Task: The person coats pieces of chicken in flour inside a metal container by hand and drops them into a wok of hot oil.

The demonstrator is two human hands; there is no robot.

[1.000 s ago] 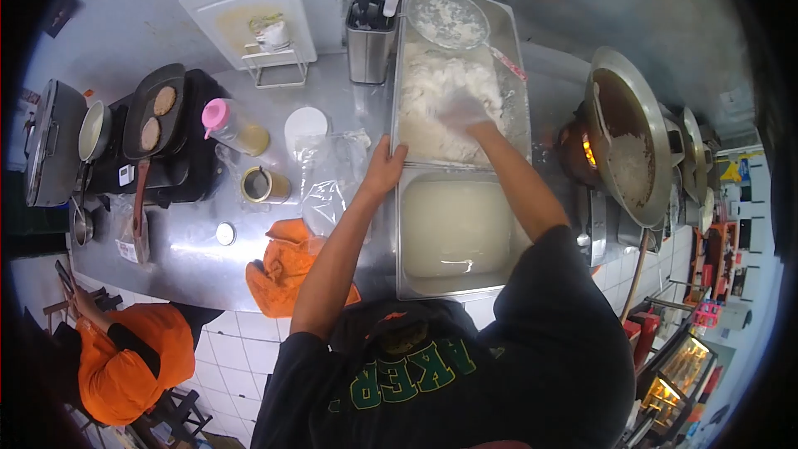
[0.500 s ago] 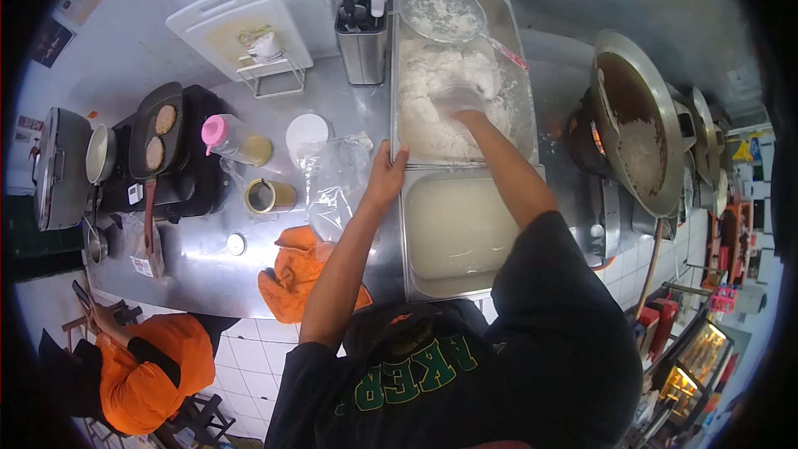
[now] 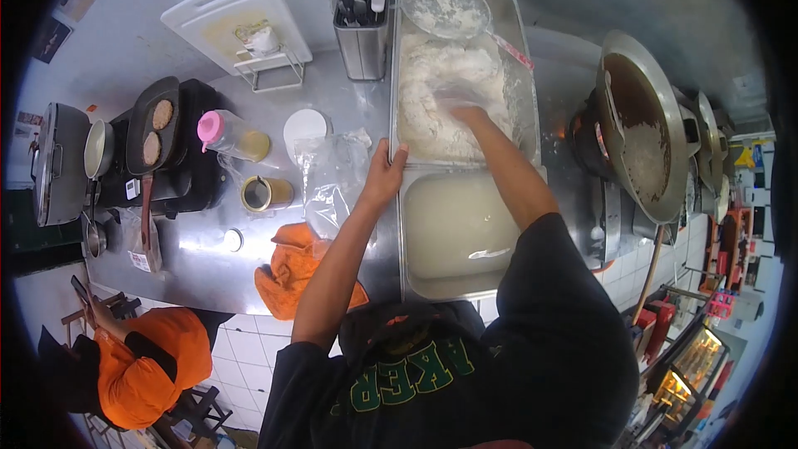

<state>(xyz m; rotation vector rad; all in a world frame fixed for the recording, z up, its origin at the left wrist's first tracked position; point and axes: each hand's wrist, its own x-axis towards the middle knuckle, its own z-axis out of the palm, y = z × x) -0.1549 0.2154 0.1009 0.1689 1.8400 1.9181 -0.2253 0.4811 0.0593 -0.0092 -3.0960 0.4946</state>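
The desk (image 3: 195, 270) is smooth, shiny metal, and white square tiles cover the floor (image 3: 243, 345). The left fingers (image 3: 384, 158) grip the edge of a metal tray (image 3: 524, 129). The right fingers (image 3: 459, 98) are a blur in the flour (image 3: 422, 120), so I cannot tell if they are spread or clenched. The flour is white and lumpy, in the tray around them. Past them sits a round sieve (image 3: 446, 7). Nearer than both sets of fingers is pale, smooth liquid (image 3: 449, 224). Left of the left fingers lies a crinkly clear bag (image 3: 332, 179). Well right of the right fingers is a big round pan (image 3: 673, 145).
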